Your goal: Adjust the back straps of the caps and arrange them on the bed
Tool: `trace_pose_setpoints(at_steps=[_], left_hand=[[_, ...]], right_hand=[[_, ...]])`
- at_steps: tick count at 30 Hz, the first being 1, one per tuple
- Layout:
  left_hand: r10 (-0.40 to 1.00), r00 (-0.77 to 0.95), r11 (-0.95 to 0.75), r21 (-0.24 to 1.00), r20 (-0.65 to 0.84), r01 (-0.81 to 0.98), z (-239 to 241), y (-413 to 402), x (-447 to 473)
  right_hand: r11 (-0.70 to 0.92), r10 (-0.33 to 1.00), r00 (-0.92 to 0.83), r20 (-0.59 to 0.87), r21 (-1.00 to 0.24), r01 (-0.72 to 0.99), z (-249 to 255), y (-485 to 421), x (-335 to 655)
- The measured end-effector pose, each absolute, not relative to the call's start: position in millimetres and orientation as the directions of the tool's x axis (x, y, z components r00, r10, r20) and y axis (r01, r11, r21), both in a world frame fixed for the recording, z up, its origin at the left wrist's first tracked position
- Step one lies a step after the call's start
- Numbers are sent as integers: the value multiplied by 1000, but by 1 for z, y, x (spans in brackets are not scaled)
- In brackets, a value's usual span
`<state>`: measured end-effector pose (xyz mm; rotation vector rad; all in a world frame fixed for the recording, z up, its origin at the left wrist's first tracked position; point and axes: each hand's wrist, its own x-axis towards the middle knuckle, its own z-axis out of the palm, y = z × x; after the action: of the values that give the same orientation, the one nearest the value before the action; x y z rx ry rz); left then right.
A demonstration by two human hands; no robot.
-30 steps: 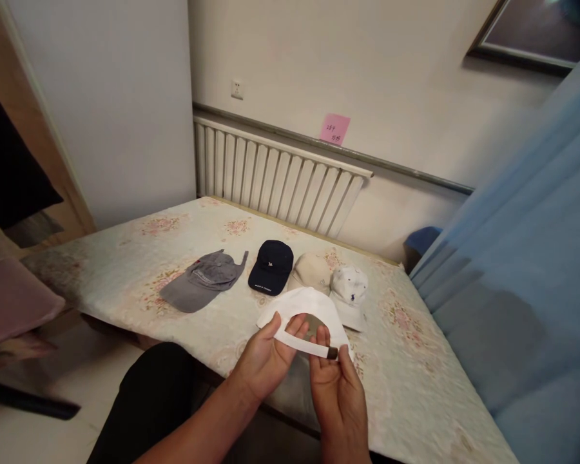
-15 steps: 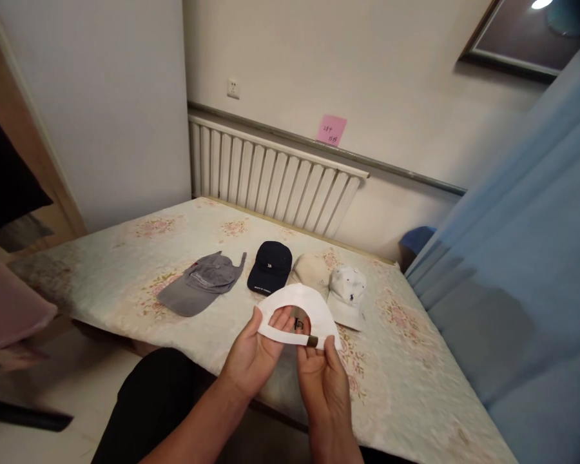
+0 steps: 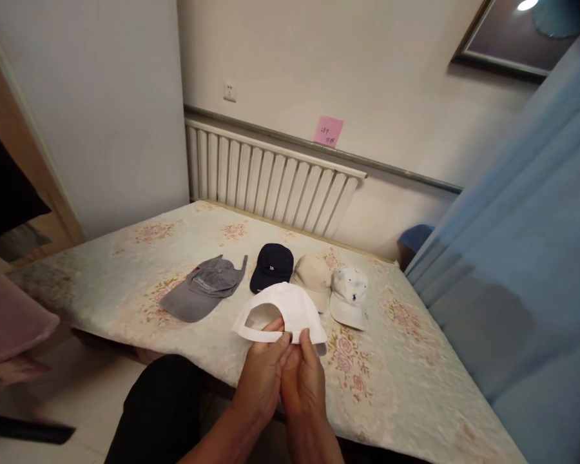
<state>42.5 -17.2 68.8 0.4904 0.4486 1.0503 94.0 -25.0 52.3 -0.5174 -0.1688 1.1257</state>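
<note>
A: Any writing that can be read?

B: Not properly. The navy cap has a small white emblem on its front and a line of white letters along the brim, too small to make out. The grey cap carries a pale line of text above its brim, also unreadable. The second white cap bears a tiny dark stitched emblem. The pink note on the far wall has handwriting on it, and I cannot read that either.

A: And the hands?

B: Both grip the plain white cap. The left hand and right hand sit side by side, touching, fingertips and thumbs pinched shut on the near edge at the cap's back opening.

A: Where is that cap?

B: At the near edge of the mattress, just in front of the row of four caps — grey at the left, then navy, a beige cap, and the second white one at the right.

A: Materials?

B: The caps look like soft cotton cloth with rounded crowns and stiff curved brims; the grey one looks washed and crumpled. The mattress has a pale quilted cover with pink flowers. Behind it stands a ribbed white radiator, and a blue curtain hangs at the right.
</note>
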Motion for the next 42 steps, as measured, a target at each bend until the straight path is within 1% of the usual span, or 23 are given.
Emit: trace_pose_setpoints(at_steps=[4,8,13,19,23,26,32,37,40,42], left_hand=[[872,464,449,636,-157,-628,66,-15,39],[890,411,423,699,-200,-577,64,-13,37],[911,368,380,729,-187,-569,62,-14,36],[917,330,382,725,-223,-573,59,-11,34],[917,350,370,741,-192,-560,57,-10,31],[919,350,360,751,-183,-554,59,-11,28],[912,375,377,702,-166,-604,61,-9,26],[895,408,415,673,-181,-612,54,-5,25],[884,419,445,646,-206,-620,49,-1,25],[879,430,461,605,-209,-649,45,1,26]], right_hand=[[322,877,456,-152,-520,-791,52,-26,95],[337,882,459,-105,-540,-771,49,-26,100],[335,891,439,-114,-488,-806,49,-25,108],[337,854,477,-210,-476,-812,53,-26,120],[324,844,462,-272,-428,-844,53,-28,127],[343,834,478,-274,-422,-839,57,-30,130],[434,825,541,-164,-430,-792,65,-35,137],[457,807,558,-194,-393,-798,63,-36,143],[465,795,576,-192,-417,-781,60,-36,142],[470,791,585,-179,-435,-768,60,-36,139]])
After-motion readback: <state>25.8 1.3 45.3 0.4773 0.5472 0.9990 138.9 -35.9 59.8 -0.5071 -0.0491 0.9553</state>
